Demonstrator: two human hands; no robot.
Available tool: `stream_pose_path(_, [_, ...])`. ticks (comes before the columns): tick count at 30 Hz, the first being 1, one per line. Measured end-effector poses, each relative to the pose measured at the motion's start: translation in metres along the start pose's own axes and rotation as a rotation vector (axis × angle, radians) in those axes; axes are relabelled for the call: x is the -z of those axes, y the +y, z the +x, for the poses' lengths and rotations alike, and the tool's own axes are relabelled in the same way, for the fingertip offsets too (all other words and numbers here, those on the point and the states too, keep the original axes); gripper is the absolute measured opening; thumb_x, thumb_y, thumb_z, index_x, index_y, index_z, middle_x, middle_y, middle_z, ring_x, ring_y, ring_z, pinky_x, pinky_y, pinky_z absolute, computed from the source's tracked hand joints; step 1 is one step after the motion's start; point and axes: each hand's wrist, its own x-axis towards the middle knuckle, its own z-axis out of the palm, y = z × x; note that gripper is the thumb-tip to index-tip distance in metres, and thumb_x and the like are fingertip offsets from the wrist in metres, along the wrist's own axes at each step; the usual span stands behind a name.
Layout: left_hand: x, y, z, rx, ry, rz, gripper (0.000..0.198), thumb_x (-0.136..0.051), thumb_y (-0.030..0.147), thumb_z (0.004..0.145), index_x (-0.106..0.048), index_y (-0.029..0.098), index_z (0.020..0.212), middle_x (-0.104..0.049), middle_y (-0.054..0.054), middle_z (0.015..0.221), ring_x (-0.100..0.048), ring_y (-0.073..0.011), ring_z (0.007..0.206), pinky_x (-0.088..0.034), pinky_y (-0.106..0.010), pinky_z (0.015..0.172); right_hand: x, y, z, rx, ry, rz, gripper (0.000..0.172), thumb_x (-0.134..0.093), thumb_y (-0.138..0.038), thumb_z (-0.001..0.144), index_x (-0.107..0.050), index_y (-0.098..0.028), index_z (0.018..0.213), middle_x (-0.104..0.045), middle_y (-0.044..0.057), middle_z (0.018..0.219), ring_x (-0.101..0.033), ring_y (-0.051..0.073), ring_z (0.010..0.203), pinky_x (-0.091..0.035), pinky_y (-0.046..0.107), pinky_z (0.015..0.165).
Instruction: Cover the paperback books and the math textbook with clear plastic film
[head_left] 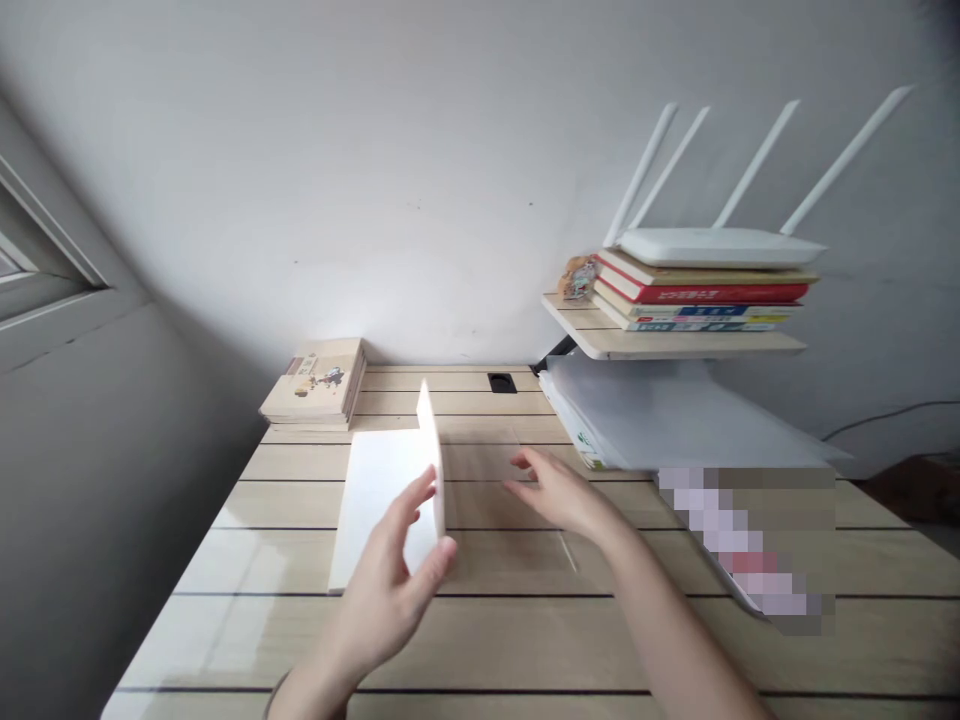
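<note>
From the head camera, the left hand (390, 590) has its grip pinched on the near lower edge of a white sheet (430, 470), thumb on the right face and fingers on the left, so the sheet stands almost on edge and rises up and away from the grip. The pinch takes only a small corner; as I judge it, the sheet could swing over or slip out and drop flat, because most of it stands above the fingers with nothing steadying the top. The right hand (559, 495) has its grip apart, fingers spread flat on a clear sheet (510, 520) that lies on the bench (525, 640). That clear sheet is just right of the left grip and under the right palm; being slick, it might slide if pressed sideways. A white panel (375, 500) lies flat just left of the left grip. A pile of booklets (319, 385) sits well beyond it, and a wall shelf (675, 342) with books and a router (720, 245) hangs far to the right
</note>
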Motion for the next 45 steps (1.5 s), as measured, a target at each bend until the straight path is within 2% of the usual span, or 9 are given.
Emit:
stream_pose_path(5, [-0.021,-0.002,0.017,-0.196,-0.333,0.242,0.056,-0.049,0.038,0.089,-0.033,0.025,0.141,-0.025,-0.008,0.153,-0.021,-0.0264,0.14,-0.027,-0.048,0.112,-0.031,-0.007,-0.043,0.096,0.051,0.42,0.032,-0.053,-0.023,0.077,-0.059,-0.02,0.107,-0.068,0.009,0.104,-0.063,0.023,0.09,-0.049,0.031,0.075])
stream_pose_path(11, [-0.018,-0.035,0.074,-0.335,-0.358,0.263,0.029,-0.042,0.004,0.081,-0.058,0.018,0.102,-0.057,-0.011,0.114,-0.057,-0.0191,0.105,-0.047,-0.036,0.092,-0.066,0.006,-0.076,-0.038,0.243,0.635,0.03,-0.056,-0.035,0.074,-0.068,-0.017,0.095,-0.072,0.011,0.092,-0.064,0.027,0.087,-0.05,0.033,0.078])
stream_pose_path(14, [-0.001,-0.05,0.119,-0.205,-0.24,0.391,0.022,-0.056,0.011,0.075,-0.058,0.017,0.097,-0.056,-0.012,0.111,-0.055,-0.0237,0.105,-0.044,-0.039,0.094,-0.063,0.008,-0.087,-0.039,0.264,0.832,0.039,-0.051,-0.045,0.08,-0.068,-0.018,0.101,-0.069,0.01,0.107,-0.061,0.027,0.102,-0.048,0.034,0.087])
stream_pose_path(16, [0.011,-0.057,0.148,-0.071,-0.254,0.45,0.042,-0.066,0.021,0.069,-0.055,0.015,0.109,-0.051,-0.015,0.122,-0.05,-0.0296,0.114,-0.039,-0.042,0.099,-0.062,0.002,-0.097,0.017,0.218,0.923,0.043,-0.051,-0.048,0.081,-0.065,-0.02,0.11,-0.066,0.009,0.116,-0.057,0.027,0.11,-0.046,0.035,0.091])
stream_pose_path(20, [0.026,-0.064,0.193,-0.001,-0.445,0.447,0.065,-0.075,0.036,0.056,-0.055,0.016,0.115,-0.06,-0.013,0.116,-0.057,-0.0291,0.105,-0.045,-0.034,0.086,-0.081,-0.019,-0.111,0.006,0.234,0.816,0.047,-0.062,-0.05,0.075,-0.063,-0.021,0.112,-0.067,0.01,0.11,-0.059,0.026,0.104,-0.048,0.033,0.088])
stream_pose_path(25, [0.025,-0.066,0.215,0.056,-0.631,0.491,0.056,-0.076,0.047,0.048,-0.064,0.015,0.092,-0.069,-0.006,0.091,-0.063,-0.0259,0.082,-0.044,-0.027,0.065,-0.106,-0.032,-0.098,-0.062,0.396,0.747,0.041,-0.054,-0.055,0.08,-0.065,-0.015,0.082,-0.067,0.008,0.075,-0.06,0.02,0.072,-0.048,0.027,0.068])
stream_pose_path(32, [0.033,-0.07,0.192,0.167,-0.422,0.602,0.069,-0.07,0.052,0.056,-0.055,0.013,0.111,-0.064,-0.017,0.112,-0.061,-0.0313,0.096,-0.044,-0.03,0.07,-0.074,-0.008,-0.056,-0.123,0.341,0.758,0.048,-0.053,-0.063,0.075,-0.061,-0.016,0.079,-0.063,0.005,0.066,-0.054,0.018,0.056,-0.045,0.029,0.053])
stream_pose_path(39, [0.042,-0.084,0.119,0.35,-0.128,0.659,0.061,-0.055,0.054,0.073,-0.047,0.008,0.111,-0.062,-0.026,0.107,-0.06,-0.0384,0.099,-0.044,-0.037,0.07,-0.044,0.007,0.034,0.028,0.26,0.477,0.033,-0.053,-0.051,0.073,-0.057,-0.019,0.072,-0.059,0.001,0.062,-0.049,0.016,0.056,-0.037,0.027,0.053])
stream_pose_path(45, [0.027,-0.089,0.052,0.246,0.098,0.311,0.058,-0.052,0.037,0.078,-0.032,0.013,0.127,-0.064,-0.009,0.086,-0.062,-0.025,0.079,-0.044,-0.032,0.065,-0.053,-0.009,0.087,0.039,0.338,0.404,0.033,-0.054,-0.052,0.069,-0.041,-0.023,0.058,-0.043,-0.004,0.051,-0.038,0.013,0.051,-0.028,0.026,0.05])
